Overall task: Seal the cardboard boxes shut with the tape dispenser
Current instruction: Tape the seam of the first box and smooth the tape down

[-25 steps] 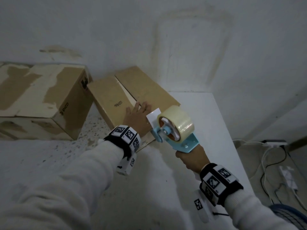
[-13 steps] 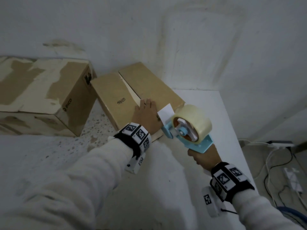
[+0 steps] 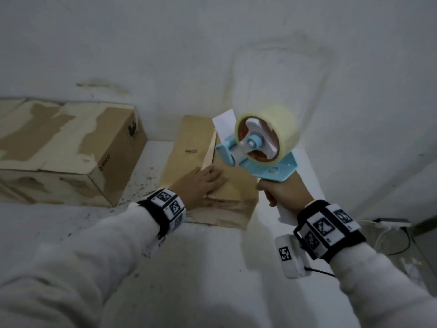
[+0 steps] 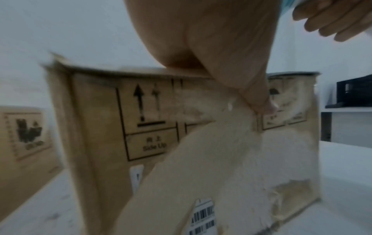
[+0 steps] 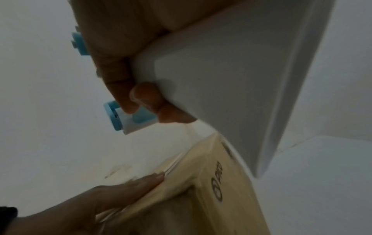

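A brown cardboard box (image 3: 191, 147) stands on the white table (image 3: 236, 268), its two top flaps meeting along a middle seam. My left hand (image 3: 201, 183) lies flat on the near end of the lid, and in the left wrist view the thumb (image 4: 259, 101) hangs down the box's front face (image 4: 141, 135). My right hand (image 3: 281, 195) grips the white handle (image 5: 231, 79) of a blue tape dispenser (image 3: 267, 159) with a roll of clear tape (image 3: 281, 129). It is held in the air above the box's right side, tape end sticking up.
A larger cardboard box (image 3: 71, 147) with torn paper patches lies to the left against the white wall (image 3: 212, 43). Cables and a power strip (image 3: 392, 223) lie on the floor beyond the table's right edge.
The right hand has lifted the dispenser up and away from the box's near end. The left hand has stayed flat on the lid, and the box now points more straight away from me.
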### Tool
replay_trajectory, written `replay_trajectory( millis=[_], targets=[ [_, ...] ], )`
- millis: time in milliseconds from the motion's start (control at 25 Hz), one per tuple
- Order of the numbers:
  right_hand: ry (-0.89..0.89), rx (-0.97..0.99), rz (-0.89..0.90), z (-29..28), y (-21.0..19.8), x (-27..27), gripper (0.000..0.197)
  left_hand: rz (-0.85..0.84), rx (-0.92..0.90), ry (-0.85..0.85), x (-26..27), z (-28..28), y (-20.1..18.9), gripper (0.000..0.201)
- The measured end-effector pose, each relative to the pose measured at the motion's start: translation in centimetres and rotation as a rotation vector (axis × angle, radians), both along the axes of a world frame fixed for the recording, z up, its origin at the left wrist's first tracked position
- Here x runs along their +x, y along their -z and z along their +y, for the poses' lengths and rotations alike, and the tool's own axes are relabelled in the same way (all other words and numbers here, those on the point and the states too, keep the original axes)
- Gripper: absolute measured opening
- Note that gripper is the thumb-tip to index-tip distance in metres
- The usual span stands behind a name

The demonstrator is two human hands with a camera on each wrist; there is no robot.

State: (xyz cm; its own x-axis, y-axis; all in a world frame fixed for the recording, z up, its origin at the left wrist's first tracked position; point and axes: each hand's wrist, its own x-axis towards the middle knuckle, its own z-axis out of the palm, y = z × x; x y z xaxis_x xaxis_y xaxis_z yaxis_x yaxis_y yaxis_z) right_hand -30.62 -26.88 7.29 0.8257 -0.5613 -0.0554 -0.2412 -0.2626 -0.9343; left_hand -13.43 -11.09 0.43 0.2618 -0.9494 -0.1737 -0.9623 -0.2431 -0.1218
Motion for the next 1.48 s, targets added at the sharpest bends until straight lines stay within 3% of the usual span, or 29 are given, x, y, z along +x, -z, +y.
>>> replay_trajectory(
  millis=[160,240,280,320,400,440,480,520,600,760,880,1040,1200,1320,1480],
  targets=[
    [-0.024,0.062,0.007,1.7,-0.9,1.8,0.021,-0.12,0.171,0.022,2.9,2.9,-2.2,0.069],
    [-0.037,0.066,0.02,2.6,-1.0,2.8,0.019,-0.087,0.069,-0.013,3.5,4.1,-2.8,0.061],
    [-0.039,0.071,0.021,3.1,-1.0,3.3,0.019,0.027,-0.081,-0.088,3.6,4.3,-3.2,0.055],
    [-0.037,0.084,0.012,3.7,-1.1,4.0,0.018,0.245,-0.324,-0.232,3.8,4.4,-3.8,0.047],
    [-0.028,0.11,-0.014,4.6,-1.3,5.3,0.018,0.94,-0.756,-0.735,3.8,4.4,-5.8,0.035],
    [-0.032,0.114,-0.024,5.1,-1.4,6.0,0.019,1.297,-0.857,-0.908,4.0,4.6,-6.7,0.035],
    [-0.042,0.112,-0.027,5.5,-1.5,6.6,0.019,1.586,-0.863,-0.996,4.4,4.9,-7.3,0.047],
    [-0.056,0.109,-0.024,5.9,-1.5,7.2,0.02,1.766,-0.782,-1.011,4.6,5.3,-7.9,0.065],
    [-0.069,0.107,-0.012,6.7,-1.5,8.1,0.023,1.945,-0.646,-0.955,4.9,6.2,-8.5,0.093],
    [-0.101,0.028,0.03,7.5,-1.9,9.2,0.023,2.005,-0.792,-0.939,6.4,7.0,-8.6,0.079],
    [-0.133,-0.028,0.036,7.8,-1.6,9.5,0.024,2.054,-0.801,-0.948,6.8,7.8,-7.8,0.071],
    [-0.145,-0.054,0.03,8.1,-0.9,9.7,0.024,2.059,-0.867,-1.055,6.7,8.5,-6.5,0.053],
    [-0.177,-0.058,0.055,8.2,-0.5,10.1,0.026,1.897,-0.93,-1.18,7.0,7.9,-6.0,0.025],
    [-0.199,-0.054,0.065,8.7,-0.2,10.1,0.025,1.712,-0.951,-1.248,7.3,7.8,-5.9,0.019],
    [-0.232,0.003,0.044,9.1,0.1,9.9,0.024,1.465,-1.026,-1.207,8.6,8.9,-6.4,0.014]
  ],
)
